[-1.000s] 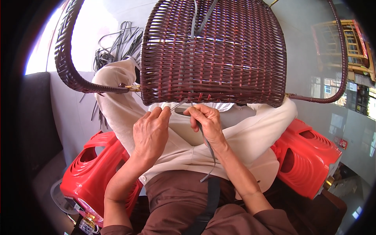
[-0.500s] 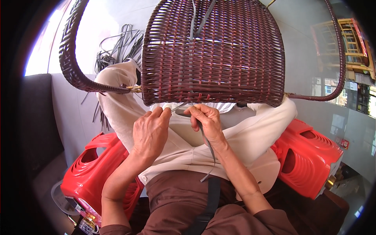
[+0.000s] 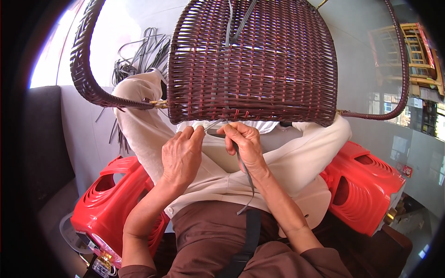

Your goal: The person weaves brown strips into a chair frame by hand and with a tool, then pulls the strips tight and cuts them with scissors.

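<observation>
Pinching a dangling grey strip (image 3: 247, 175), the right hand (image 3: 246, 144) sits just short of the woven panel (image 3: 278, 69). Beside it, the left hand (image 3: 182, 156) seems clamped on a thin strand (image 3: 213, 124).

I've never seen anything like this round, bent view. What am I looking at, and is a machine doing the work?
No machine: these are a person's own bare hands. The view comes from the left of two wide fisheye cameras worn on the head, looking down, so straight edges curve. Picture left is the person's left.

The right hand grips a flat grey strip whose tail hangs down. The left hand pinches a thin grey strand; whether it is the same piece, I can't tell. Both work just below a dark brown woven panel, apparently part of a wicker chair.

A bundle of grey strips lies at upper left. Red plastic stools flank the person.
</observation>
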`<state>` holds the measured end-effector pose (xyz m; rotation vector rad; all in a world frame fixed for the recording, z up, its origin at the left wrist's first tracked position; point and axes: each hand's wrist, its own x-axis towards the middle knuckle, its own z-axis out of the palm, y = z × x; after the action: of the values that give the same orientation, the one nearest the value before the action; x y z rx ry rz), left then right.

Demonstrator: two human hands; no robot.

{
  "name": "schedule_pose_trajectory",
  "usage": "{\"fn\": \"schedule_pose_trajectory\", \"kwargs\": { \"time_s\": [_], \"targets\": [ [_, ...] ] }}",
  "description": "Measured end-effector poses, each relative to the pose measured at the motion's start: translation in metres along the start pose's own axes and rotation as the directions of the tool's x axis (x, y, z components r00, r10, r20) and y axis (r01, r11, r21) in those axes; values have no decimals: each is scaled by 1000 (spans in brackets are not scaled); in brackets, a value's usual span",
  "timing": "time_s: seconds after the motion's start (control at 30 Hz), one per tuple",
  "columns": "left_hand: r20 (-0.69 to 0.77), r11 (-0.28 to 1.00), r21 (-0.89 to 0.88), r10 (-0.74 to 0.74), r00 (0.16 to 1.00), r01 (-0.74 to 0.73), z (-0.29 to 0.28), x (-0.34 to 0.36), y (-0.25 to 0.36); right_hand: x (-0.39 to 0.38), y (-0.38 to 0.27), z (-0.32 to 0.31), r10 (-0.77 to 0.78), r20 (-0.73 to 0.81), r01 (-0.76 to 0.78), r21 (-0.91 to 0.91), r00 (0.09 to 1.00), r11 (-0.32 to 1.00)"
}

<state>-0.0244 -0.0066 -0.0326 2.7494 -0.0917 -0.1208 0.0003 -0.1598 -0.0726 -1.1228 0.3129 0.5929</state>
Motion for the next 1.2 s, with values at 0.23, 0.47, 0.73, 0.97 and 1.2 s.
{"fn": "schedule_pose_trajectory", "kwargs": {
  "time_s": [0.23,0.47,0.73,0.97,1.2],
  "targets": [
    [18,999,6,-38,999,38,2,1,4,0,0,5,-13,-3,13,-28,1000,1000],
    [9,992,-74,-98,995,99,2,2,6,-1,-1,6,-55,-4,54,-60,998,997],
    [20,984,-117,-131,991,132,-28,7,-3,-2,1,2,-63,-18,61,-86,998,994],
    [38,990,-81,-114,993,117,-20,18,3,-3,-1,1,-61,-3,60,-129,998,990],
    [50,996,-19,-89,995,90,-19,19,4,-2,-1,1,-73,6,73,-106,997,992]
  ]
}}
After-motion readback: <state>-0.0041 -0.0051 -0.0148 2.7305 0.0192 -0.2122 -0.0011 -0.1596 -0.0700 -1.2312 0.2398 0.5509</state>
